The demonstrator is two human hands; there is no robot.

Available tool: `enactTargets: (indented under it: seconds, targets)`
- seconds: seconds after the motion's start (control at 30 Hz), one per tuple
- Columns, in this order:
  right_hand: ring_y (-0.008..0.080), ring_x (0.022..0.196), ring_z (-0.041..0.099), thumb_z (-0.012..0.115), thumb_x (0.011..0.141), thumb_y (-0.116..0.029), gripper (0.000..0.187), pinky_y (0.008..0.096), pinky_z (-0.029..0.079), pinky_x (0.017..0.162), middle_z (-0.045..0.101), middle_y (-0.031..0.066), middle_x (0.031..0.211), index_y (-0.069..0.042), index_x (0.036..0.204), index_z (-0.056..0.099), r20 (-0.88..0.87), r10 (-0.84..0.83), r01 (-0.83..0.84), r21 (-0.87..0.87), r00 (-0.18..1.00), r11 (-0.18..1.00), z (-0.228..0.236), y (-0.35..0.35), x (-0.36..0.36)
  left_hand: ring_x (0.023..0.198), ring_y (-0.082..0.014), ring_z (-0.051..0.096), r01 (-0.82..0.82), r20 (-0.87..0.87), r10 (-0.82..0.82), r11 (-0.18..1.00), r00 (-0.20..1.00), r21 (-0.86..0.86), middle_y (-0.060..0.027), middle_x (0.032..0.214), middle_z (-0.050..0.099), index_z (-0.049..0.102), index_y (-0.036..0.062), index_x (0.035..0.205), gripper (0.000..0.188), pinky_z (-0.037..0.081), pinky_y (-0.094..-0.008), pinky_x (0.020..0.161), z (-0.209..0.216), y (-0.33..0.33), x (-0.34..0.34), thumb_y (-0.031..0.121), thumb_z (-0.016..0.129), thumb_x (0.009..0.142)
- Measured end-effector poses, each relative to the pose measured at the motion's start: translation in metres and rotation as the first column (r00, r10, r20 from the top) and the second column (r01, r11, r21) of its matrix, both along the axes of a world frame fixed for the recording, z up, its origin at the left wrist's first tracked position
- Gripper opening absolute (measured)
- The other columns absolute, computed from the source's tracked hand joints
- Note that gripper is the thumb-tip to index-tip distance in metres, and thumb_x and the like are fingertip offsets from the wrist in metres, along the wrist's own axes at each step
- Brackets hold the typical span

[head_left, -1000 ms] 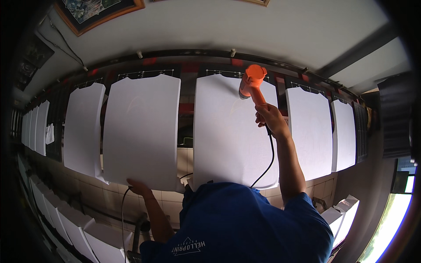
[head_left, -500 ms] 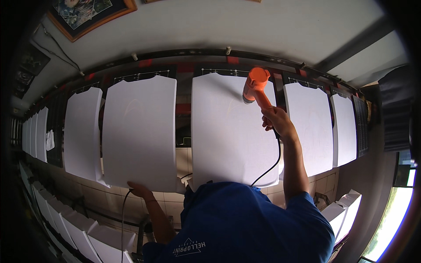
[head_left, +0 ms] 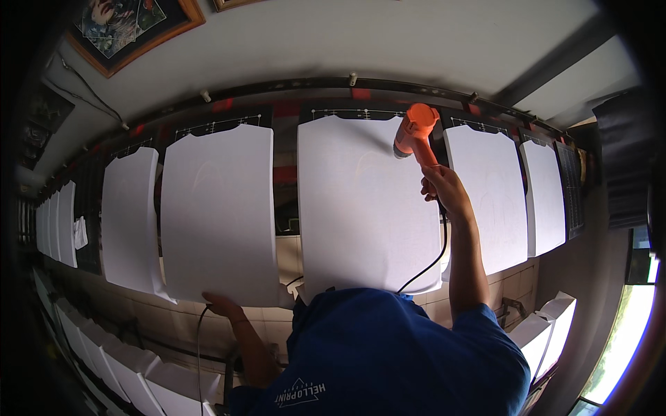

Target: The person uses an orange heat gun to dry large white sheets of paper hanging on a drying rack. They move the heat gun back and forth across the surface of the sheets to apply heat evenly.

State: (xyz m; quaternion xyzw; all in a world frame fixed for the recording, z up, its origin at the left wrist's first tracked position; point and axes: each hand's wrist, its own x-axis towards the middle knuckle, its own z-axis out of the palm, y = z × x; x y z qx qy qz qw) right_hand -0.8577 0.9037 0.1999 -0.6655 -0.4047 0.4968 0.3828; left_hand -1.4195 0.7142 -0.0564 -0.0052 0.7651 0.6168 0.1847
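Note:
My right hand (head_left: 447, 186) is closed round the handle of an orange heat gun (head_left: 419, 125), held over the upper right part of a white cloth panel (head_left: 368, 208). Its dark nozzle points down and to the left, toward the cloth. From the handle a black cord (head_left: 442, 243) curves down and passes behind my body. At the lower edge of the white panel to the left (head_left: 218, 215) is my left hand (head_left: 222, 306). A black cord (head_left: 199, 347) bends over at its fingers and hangs down; the fingers are partly hidden.
More white panels (head_left: 485, 201) lie on dark boards in a row to both sides. A dark rail (head_left: 277, 86) with pegs runs behind them along the wall. Another row of white panels (head_left: 125, 353) stands at lower left. Framed pictures (head_left: 166, 35) hang at upper left.
The heat gun in my right hand has moved a little to the right over the panel. My left hand stays by the left panel's lower edge. The whole view has shifted slightly.

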Motion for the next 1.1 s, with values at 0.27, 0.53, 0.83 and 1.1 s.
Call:
enactTargets:
  seconds: [0.27, 0.53, 0.83, 1.1]
  targets:
    - [0.0118, 0.066, 0.056, 0.058, 0.094, -0.036, 0.034, 0.0268, 0.046, 0.060, 0.056, 0.0031, 0.074, -0.003, 0.090, 0.057, -0.145, -0.016, 0.014, -0.013, 0.989, 1.000, -0.003, 0.019, 0.001, 0.109, -0.0354, 0.057, 0.039, -0.018, -0.040, 0.999, 0.999, -0.023, -0.0252, 0.129, 0.051, 0.038, -0.0157, 0.131, 0.080, 0.050, -0.0431, 0.091, 0.008, 0.001, 0.006, 0.055, 0.048, 0.094]
    - [0.0099, 0.063, 0.054, 0.057, 0.094, -0.034, 0.030, 0.0248, 0.045, 0.056, 0.056, 0.0015, 0.073, -0.004, 0.094, 0.056, -0.039, -0.125, 0.126, 0.023, 0.991, 0.992, -0.016, 0.006, 0.028, 0.110, -0.0358, 0.057, 0.000, 0.019, 0.000, 1.000, 1.000, -0.027, -0.0250, 0.129, 0.051, 0.039, -0.0143, 0.132, 0.079, 0.049, -0.0435, 0.092, 0.000, -0.001, -0.002, 0.054, 0.048, 0.094]
    - [0.0103, 0.062, 0.053, 0.059, 0.093, -0.035, 0.032, 0.0257, 0.044, 0.056, 0.056, 0.0022, 0.072, -0.004, 0.094, 0.056, -0.099, -0.059, 0.054, -0.050, 0.993, 0.997, -0.003, -0.017, 0.024, 0.111, -0.0357, 0.056, -0.046, 0.054, 0.047, 0.999, 0.997, -0.027, -0.0240, 0.130, 0.051, 0.037, -0.0124, 0.134, 0.077, 0.049, -0.0440, 0.093, 0.018, 0.007, 0.011, 0.052, 0.049, 0.094]
    - [0.0103, 0.062, 0.054, 0.058, 0.093, -0.035, 0.031, 0.0251, 0.045, 0.056, 0.056, 0.0018, 0.072, -0.004, 0.089, 0.056, -0.153, -0.068, 0.060, -0.057, 0.986, 0.997, 0.003, -0.030, 0.026, 0.105, -0.0359, 0.059, -0.026, 0.062, 0.025, 1.000, 0.998, 0.007, -0.0240, 0.127, 0.052, 0.040, -0.0144, 0.130, 0.075, 0.052, -0.0449, 0.087, 0.021, 0.009, 0.013, 0.051, 0.049, 0.094]
